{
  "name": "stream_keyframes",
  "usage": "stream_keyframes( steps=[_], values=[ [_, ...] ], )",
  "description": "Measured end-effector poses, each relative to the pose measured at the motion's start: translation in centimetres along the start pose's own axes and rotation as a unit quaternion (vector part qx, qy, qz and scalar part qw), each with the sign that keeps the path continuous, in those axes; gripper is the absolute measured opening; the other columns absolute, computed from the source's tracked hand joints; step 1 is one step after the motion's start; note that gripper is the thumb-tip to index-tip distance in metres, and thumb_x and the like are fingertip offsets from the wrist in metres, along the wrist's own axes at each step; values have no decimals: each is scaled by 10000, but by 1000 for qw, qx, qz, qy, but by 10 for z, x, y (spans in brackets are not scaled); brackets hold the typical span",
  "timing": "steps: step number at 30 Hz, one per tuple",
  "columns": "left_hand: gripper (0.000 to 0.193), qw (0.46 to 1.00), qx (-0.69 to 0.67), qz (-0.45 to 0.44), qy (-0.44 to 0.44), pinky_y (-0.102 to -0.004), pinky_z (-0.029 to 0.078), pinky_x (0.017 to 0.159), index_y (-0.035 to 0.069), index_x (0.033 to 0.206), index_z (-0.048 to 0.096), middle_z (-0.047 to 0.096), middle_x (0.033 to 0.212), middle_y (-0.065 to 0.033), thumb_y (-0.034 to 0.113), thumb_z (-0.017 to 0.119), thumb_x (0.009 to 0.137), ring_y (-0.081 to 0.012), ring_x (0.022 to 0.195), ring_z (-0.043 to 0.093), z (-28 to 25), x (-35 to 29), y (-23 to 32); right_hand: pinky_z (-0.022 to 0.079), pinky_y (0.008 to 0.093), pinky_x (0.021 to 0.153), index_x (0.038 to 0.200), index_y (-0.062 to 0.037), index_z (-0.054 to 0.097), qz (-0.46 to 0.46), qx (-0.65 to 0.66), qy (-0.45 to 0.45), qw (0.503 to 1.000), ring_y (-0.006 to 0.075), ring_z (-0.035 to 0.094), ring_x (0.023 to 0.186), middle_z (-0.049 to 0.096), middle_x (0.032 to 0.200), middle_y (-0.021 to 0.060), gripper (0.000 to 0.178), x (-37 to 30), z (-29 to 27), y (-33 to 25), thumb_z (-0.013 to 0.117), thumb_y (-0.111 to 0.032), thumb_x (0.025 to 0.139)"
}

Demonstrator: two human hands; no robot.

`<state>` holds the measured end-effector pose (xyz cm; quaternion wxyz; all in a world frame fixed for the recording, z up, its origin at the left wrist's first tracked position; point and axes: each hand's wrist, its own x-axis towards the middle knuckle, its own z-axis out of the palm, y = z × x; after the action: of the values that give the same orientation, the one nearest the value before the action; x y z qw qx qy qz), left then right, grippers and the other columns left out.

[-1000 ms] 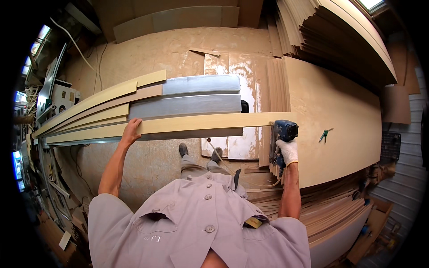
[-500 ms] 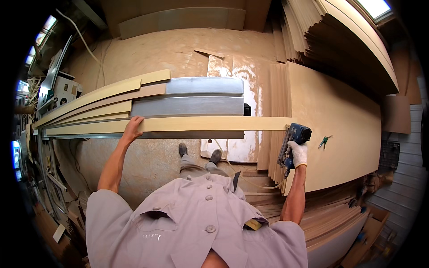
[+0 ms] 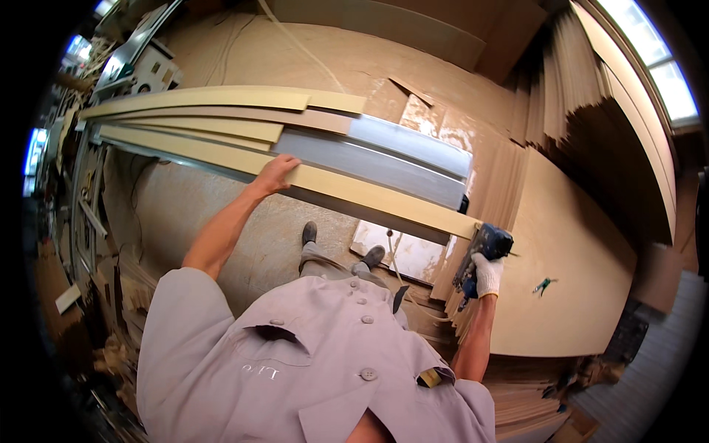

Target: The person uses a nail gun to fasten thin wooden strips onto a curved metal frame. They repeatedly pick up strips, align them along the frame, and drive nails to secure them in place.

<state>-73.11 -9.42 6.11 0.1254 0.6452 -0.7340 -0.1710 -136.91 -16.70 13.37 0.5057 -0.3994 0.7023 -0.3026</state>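
The bare left hand (image 3: 277, 173) lies flat, fingers together, on a long yellow board (image 3: 354, 190), while the gloved right hand (image 3: 487, 275) has its fingers clamped on a blue power tool (image 3: 484, 247) at the board's end.

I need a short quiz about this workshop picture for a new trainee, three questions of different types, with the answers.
1. True or false: the left hand wears a white glove.
2. Multiple choice: the right hand has its grip on A) a tape measure, B) a blue power tool, C) a hammer.
3. Fill in: the bare left hand rests on a long pale wooden ____ that lies across the grey machine table.

Key:
1. False; the left hand is bare, the glove is on the right hand.
2. B; it is at the board's right end.
3. Board.
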Motion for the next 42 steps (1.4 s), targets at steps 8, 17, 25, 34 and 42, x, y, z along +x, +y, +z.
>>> stream_keyframes(
  steps=[8, 17, 25, 34, 42],
  values=[
    [746, 1000, 9, 3, -28, -437, 521, 991, 34, 1277, 614, 632, 1226, -150, 9, 868, 576, -376, 1119, 598, 4, 7, -7, 490, 299, 456, 907, -4, 723, 36, 8, -7, 999, 162, 611, 499, 664, 699, 48, 102, -60, 106, -39, 707, -36, 812],
    [736, 988, -95, 122, 27, -450, 491, 1045, -13, 1327, 585, 633, 1254, -192, 41, 843, 639, -393, 1162, 609, -49, -39, -122, 523, 331, 621, 956, -5, 760, -79, -131, 10, 988, 139, 680, 698, 732, 772, 66, 188, -164, 372, -52, 761, -143, 828],
    [772, 997, -22, 46, -54, -435, 509, 1038, -1, 1347, 571, 611, 1286, -197, 11, 830, 619, -393, 1216, 584, -159, -130, -338, 529, 368, 618, 882, 3, 737, -52, -154, -23, 986, 187, 686, 647, 713, 699, 75, 170, -223, 501, -75, 730, -160, 834],
    [611, 999, 35, 35, -19, -426, 519, 942, -10, 1141, 587, 599, 1084, -160, -25, 797, 568, -362, 1054, 580, -169, -133, -338, 490, 299, 536, 944, -5, 710, -14, -120, -20, 993, 105, 607, 567, 663, 694, 23, 138, -229, 531, -73, 737, -107, 856],
    [681, 999, 6, 21, -39, -423, 504, 973, 2, 1236, 568, 602, 1186, -149, -23, 796, 595, -355, 1123, 580, -178, -132, -334, 558, 340, 759, 1124, 29, 667, 61, -98, -42, 992, 149, 678, 826, 731, 960, 81, 336, -230, 528, -74, 782, -110, 840]
  ],
)
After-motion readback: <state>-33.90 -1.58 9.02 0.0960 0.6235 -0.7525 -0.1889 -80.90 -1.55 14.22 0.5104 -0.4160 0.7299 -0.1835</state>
